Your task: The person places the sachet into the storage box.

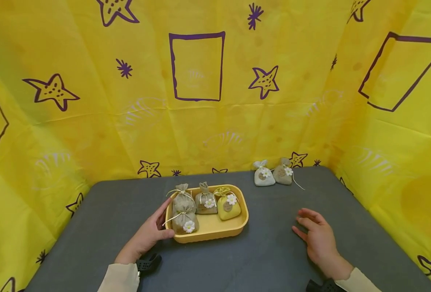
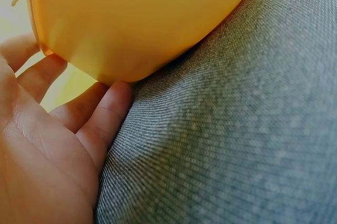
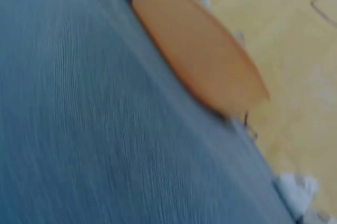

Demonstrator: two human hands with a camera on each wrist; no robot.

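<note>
With the left hand [image 1: 147, 235] resting open-fingered against the tray [image 1: 215, 232] and the right hand [image 1: 317, 237] empty, a shove could topple its pouches [image 1: 183, 211].

R wrist view blurred, tray [image 2: 131, 19] cut off by top edge
</note>
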